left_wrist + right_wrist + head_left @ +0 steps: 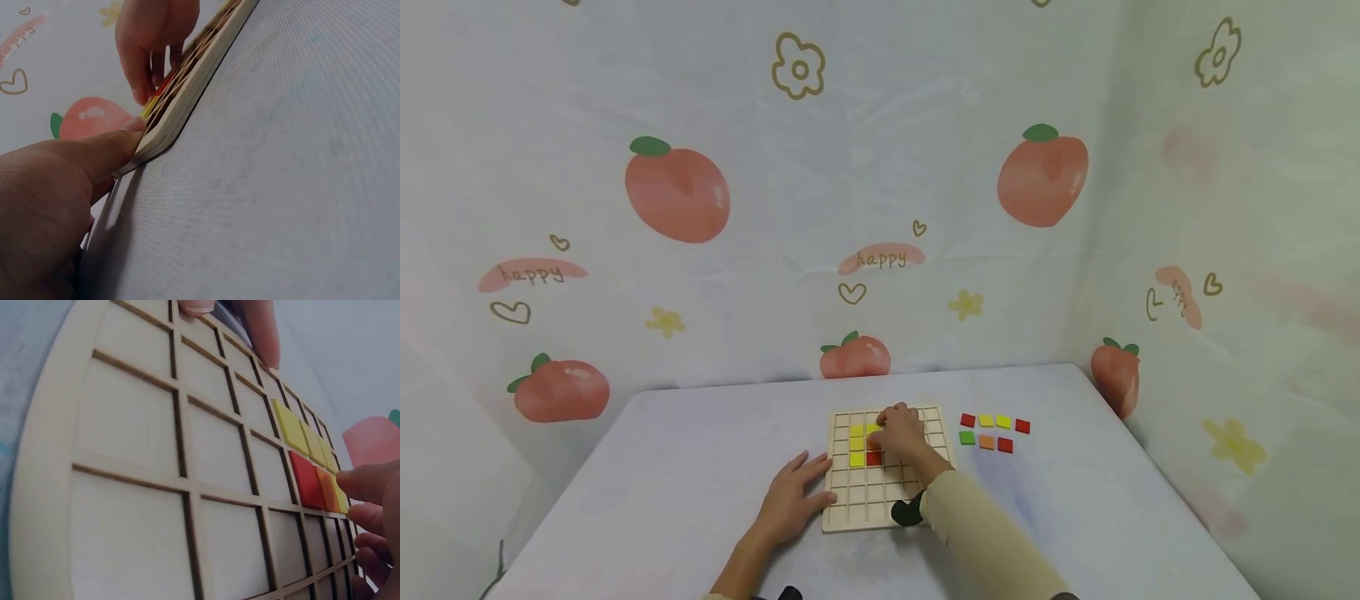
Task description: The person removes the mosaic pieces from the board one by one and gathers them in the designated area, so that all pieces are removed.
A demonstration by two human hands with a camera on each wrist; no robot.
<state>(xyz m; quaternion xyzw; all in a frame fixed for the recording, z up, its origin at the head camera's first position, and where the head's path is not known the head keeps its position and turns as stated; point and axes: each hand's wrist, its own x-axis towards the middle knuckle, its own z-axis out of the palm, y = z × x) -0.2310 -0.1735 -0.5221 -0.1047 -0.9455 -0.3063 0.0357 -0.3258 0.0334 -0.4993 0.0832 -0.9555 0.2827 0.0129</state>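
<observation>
Wooden grid board (pixel 880 500) lies flat on the pale desk (pixel 662 467), just near of centre, its square cells cut into light wood. The head view shows the whole layout: the left hand (pixel 793 496) rests on the desk with fingers spread and fairly straight, fingertips against the board's left edge, while the right hand (pixel 901 433) sits over the far middle of the board, fingers bent down onto the tiles there. Yellow tiles (pixel 857 444) fill a short column of cells, with a red tile (pixel 873 458) to the right of the nearest one. To the right of the board, apart from it, seven loose tiles (pixel 994 433) lie in two short rows: red, yellow, yellow, red on the far row, green, orange, red on the near row. Only the head view shows these spare pieces. The left wrist view adds the board's thickness, a plain pale edge (pixel 187 94) with the left thumb (pixel 106 153) pressing against its corner, and the right hand's fingers (pixel 140 69) reaching down onto the coloured tiles behind. The right wrist view brings the cells close: dark grooves between them and an orange tile (pixel 327 487) squeezed between the red and a yellow one, right at the right hand's fingertips (pixel 365 484), which touch it; whether they pinch it cannot be told.
</observation>
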